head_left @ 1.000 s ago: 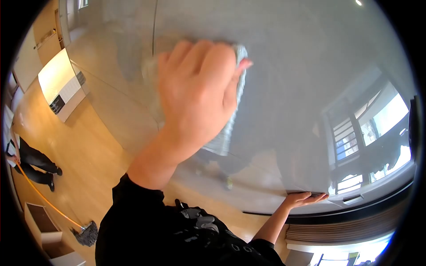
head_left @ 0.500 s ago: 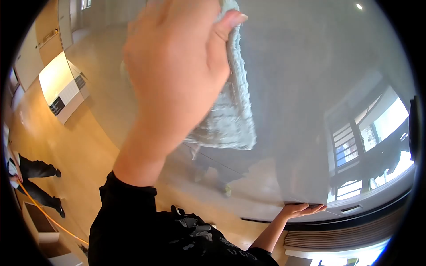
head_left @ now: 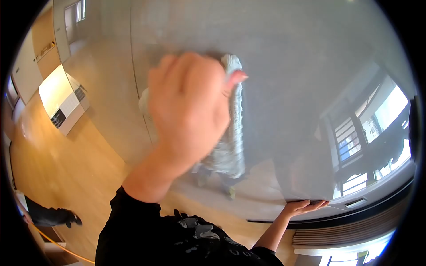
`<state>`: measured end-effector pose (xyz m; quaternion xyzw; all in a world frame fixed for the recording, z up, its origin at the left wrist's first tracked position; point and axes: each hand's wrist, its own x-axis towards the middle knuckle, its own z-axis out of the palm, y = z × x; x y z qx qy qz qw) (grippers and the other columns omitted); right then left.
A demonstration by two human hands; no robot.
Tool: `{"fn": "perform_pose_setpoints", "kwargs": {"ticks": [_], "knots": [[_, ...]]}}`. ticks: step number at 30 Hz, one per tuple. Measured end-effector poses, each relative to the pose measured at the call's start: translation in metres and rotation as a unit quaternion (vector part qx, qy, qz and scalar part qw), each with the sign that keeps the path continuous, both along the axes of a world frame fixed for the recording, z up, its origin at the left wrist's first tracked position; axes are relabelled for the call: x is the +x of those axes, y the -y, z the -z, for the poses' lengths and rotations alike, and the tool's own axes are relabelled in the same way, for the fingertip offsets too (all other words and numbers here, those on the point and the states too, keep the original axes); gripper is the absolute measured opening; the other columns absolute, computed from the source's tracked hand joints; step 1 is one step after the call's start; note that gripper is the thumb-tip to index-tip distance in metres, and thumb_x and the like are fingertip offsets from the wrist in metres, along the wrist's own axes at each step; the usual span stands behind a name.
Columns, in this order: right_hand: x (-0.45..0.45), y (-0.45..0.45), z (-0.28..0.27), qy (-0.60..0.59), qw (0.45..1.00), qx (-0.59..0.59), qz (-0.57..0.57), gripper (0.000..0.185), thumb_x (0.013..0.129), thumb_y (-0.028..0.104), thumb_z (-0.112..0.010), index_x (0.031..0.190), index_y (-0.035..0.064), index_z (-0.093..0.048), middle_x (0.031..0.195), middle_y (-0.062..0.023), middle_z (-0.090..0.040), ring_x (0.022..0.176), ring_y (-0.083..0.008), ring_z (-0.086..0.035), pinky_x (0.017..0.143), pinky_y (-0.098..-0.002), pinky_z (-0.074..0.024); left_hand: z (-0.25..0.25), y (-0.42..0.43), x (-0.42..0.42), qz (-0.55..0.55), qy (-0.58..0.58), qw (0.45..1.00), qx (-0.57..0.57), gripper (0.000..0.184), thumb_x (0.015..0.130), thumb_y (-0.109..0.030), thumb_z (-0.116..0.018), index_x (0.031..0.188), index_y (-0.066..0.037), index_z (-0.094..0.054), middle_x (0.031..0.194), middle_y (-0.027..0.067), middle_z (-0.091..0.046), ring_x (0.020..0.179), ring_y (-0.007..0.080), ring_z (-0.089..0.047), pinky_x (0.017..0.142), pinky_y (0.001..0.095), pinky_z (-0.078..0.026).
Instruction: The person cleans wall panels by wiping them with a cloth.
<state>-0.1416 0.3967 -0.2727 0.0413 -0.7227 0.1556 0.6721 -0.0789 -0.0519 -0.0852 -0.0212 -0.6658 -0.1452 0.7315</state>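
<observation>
My left hand (head_left: 191, 104), blurred by motion, is closed on a fleecy, pale grey-white cleaning cloth (head_left: 230, 157). The cloth is folded and lies against a large, glossy grey surface (head_left: 284, 88). My thumb sticks out along the cloth's upper right side; the other fingers are mostly hidden behind the back of the hand. Lower right, my right hand (head_left: 306, 207) is stretched out flat, palm up, at the near edge of the glossy surface. Something thin and dark shows along its fingers; I cannot tell what it is.
Bright windows (head_left: 364, 137) are mirrored in the glossy surface. A dark seam (head_left: 138, 80) crosses it at the left. Pleated blinds (head_left: 350, 236) are at lower right. Over the wooden floor (head_left: 66, 168), a person's dark-clad leg (head_left: 49, 216) and an orange cord (head_left: 62, 247) show at left.
My left hand has moved down the view with the cloth across the glossy surface. My right hand has stayed at the edge. The person at left appears lower and less fully in view.
</observation>
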Motion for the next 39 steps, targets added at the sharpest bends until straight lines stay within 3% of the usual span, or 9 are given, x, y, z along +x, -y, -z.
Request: {"fn": "perform_pose_setpoints", "kwargs": {"ticks": [5, 9, 14, 18, 21, 25, 29, 34, 39], "knots": [[-0.001, 0.001, 0.002, -0.008, 1.0, -0.006, -0.007, 0.062, 0.105, 0.042, -0.031, 0.155, 0.0055, -0.024, 0.161, -0.022, -0.017, 0.149, -0.0398, -0.015, 0.117, -0.0566, -0.0233, -0.026, -0.006, 0.002, -0.037, 0.014, 0.996, 0.079, 0.027, 0.08, -0.008, -0.081, 0.08, -0.002, -0.055, 0.074, 0.0091, -0.057, 0.063, 0.0231, -0.051, 0.056, 0.0306, -0.043], [-0.003, 0.007, 0.008, -0.013, 1.0, -0.014, -0.015, 0.062, 0.105, 0.042, -0.032, 0.155, 0.0055, -0.024, 0.161, -0.022, -0.016, 0.15, -0.0394, -0.015, 0.117, -0.0564, -0.0224, 0.006, -0.018, -0.01, -0.001, -0.038, 0.999, 0.021, 0.025, 0.083, -0.01, -0.079, 0.083, -0.003, -0.056, 0.072, 0.009, -0.056, 0.063, 0.0217, -0.05, 0.055, 0.03, -0.042], [-0.006, 0.0, 0.015, -0.012, 1.0, -0.006, -0.012, 0.061, 0.105, 0.041, -0.032, 0.154, 0.0053, -0.025, 0.161, -0.0223, -0.015, 0.149, -0.0397, -0.016, 0.117, -0.0559, -0.0229, -0.035, -0.004, -0.005, -0.061, -0.01, 0.997, 0.05, 0.023, 0.085, -0.009, -0.077, 0.082, -0.003, -0.055, 0.073, 0.0081, -0.057, 0.061, 0.0189, -0.05, 0.053, 0.0281, -0.041], [-0.003, 0.005, 0.013, -0.01, 1.0, -0.01, -0.02, 0.061, 0.105, 0.041, -0.031, 0.154, 0.005, -0.025, 0.161, -0.0231, -0.014, 0.149, -0.0401, -0.017, 0.116, -0.0561, -0.0236, -0.006, -0.006, -0.015, 0.023, -0.061, 0.998, 0.016, 0.03, 0.075, -0.013, -0.08, 0.076, -0.007, -0.051, 0.068, 0.0068, -0.051, 0.06, 0.0281, -0.045, 0.053, 0.0396, -0.035], [-0.007, 0.006, 0.008, -0.016, 0.999, -0.01, -0.035, 0.06, 0.105, 0.039, -0.033, 0.154, 0.0048, -0.026, 0.161, -0.024, -0.015, 0.149, -0.0406, -0.018, 0.116, -0.0558, -0.0243, -0.026, -0.009, -0.008, -0.012, -0.008, 0.999, 0.045, 0.023, 0.085, -0.01, -0.077, 0.081, -0.003, -0.056, 0.073, 0.0069, -0.057, 0.062, 0.0187, -0.051, 0.056, 0.0287, -0.042], [-0.007, 0.004, 0.01, -0.013, 1.0, -0.008, -0.018, 0.059, 0.105, 0.037, -0.034, 0.153, 0.0043, -0.026, 0.16, -0.0255, -0.016, 0.148, -0.0413, -0.02, 0.115, -0.0558, -0.0254, -0.036, -0.019, -0.009, -0.06, -0.007, 0.998, 0.017, 0.021, 0.083, -0.005, -0.077, 0.082, -0.003, -0.056, 0.073, 0.006, -0.056, 0.064, 0.0197, -0.051, 0.058, 0.0288, -0.042], [-0.005, 0.005, 0.011, -0.015, 1.0, 0.004, -0.023, 0.058, 0.105, 0.035, -0.034, 0.153, 0.0034, -0.026, 0.159, -0.0263, -0.018, 0.147, -0.042, -0.021, 0.115, -0.0564, -0.0254, 0.006, -0.007, -0.018, 0.002, -0.05, 0.998, 0.035, 0.033, 0.072, -0.007, -0.081, 0.075, -0.008, -0.048, 0.067, 0.0069, -0.049, 0.059, 0.0271, -0.045, 0.052, 0.0375, -0.034], [-0.014, -0.002, -0.002, -0.021, 1.0, 0.003, -0.013, 0.058, 0.105, 0.037, -0.034, 0.152, 0.0036, -0.028, 0.159, -0.0264, -0.018, 0.147, -0.0422, -0.021, 0.115, -0.0565, -0.0254, -0.064, -0.018, -0.019, -0.001, -0.045, 0.999, 0.027, 0.025, 0.081, -0.01, -0.078, 0.079, -0.005, -0.053, 0.072, 0.0086, -0.055, 0.062, 0.0249, -0.05, 0.054, 0.0329, -0.04], [-0.01, -0.003, 0.006, -0.021, 0.999, -0.017, -0.021, 0.059, 0.104, 0.039, -0.035, 0.152, 0.0048, -0.029, 0.16, -0.0242, -0.019, 0.147, -0.0417, -0.022, 0.117, -0.0556, -0.0238, -0.022, -0.01, -0.02, 0.011, -0.054, 0.998, -0.018, 0.031, 0.071, -0.007, -0.081, 0.076, -0.006, -0.05, 0.066, 0.007, -0.052, 0.058, 0.0291, -0.047, 0.052, 0.0401, -0.037]]}}
